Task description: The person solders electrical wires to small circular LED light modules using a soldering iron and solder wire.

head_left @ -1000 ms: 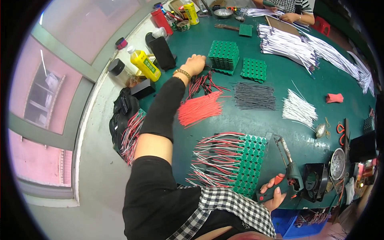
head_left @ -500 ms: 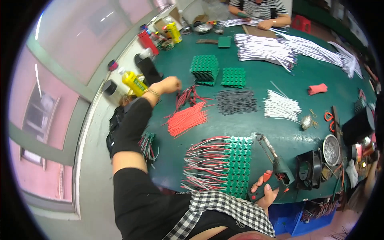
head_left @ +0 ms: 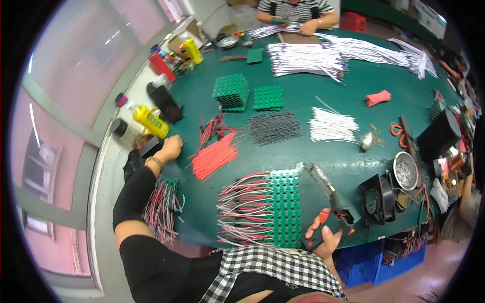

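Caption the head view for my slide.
Right hand holding a soldering gun beside wired green boards; left hand near a black box.

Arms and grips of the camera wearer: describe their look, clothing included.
On the left, a plain black sleeve, a bare band, then a black forearm cover and a brownish-gold bracelet. The left grip is an ungloved hand. The right grip is ungloved too; no bracelet shows there, and its upper arm is out of sight.
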`<state>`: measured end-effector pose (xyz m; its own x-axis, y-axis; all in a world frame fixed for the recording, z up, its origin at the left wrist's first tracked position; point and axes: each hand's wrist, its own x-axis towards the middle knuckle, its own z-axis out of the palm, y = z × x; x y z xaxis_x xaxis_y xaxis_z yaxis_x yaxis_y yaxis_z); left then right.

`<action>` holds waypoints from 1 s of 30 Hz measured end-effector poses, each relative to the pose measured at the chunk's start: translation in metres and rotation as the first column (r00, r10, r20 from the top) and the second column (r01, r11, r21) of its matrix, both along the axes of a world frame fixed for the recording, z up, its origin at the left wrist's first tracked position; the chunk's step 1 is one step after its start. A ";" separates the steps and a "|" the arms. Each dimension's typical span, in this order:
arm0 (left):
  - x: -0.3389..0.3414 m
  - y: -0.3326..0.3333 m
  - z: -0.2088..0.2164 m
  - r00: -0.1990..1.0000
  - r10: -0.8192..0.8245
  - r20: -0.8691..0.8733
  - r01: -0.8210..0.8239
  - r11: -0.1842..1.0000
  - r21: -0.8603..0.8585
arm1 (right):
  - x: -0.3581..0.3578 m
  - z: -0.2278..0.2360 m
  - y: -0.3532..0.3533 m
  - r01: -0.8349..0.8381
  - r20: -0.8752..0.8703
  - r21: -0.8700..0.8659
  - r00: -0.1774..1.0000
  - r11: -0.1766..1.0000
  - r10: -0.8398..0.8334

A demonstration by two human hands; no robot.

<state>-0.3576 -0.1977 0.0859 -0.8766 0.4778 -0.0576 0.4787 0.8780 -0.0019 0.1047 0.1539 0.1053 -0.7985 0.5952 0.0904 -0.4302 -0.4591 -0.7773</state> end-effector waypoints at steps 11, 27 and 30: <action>0.010 0.164 0.148 0.727 -0.183 -0.662 0.561 0.715 0.418 | -0.007 0.003 -0.005 -0.022 0.072 0.020 0.997 1.000 0.020; 0.181 0.260 0.058 0.894 -0.384 0.231 0.061 0.614 0.787 | -0.005 0.000 0.006 -0.059 0.162 -0.046 0.985 0.997 0.066; 0.185 0.254 0.051 0.875 -0.484 0.004 0.289 0.530 0.797 | -0.010 0.002 0.007 -0.083 0.156 -0.051 0.984 0.995 0.090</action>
<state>-0.1728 0.0558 0.1369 -0.6063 0.7178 0.3422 0.6737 0.2350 0.7007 0.0952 0.1606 0.1076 -0.8491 0.5241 -0.0660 -0.2609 -0.5248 -0.8103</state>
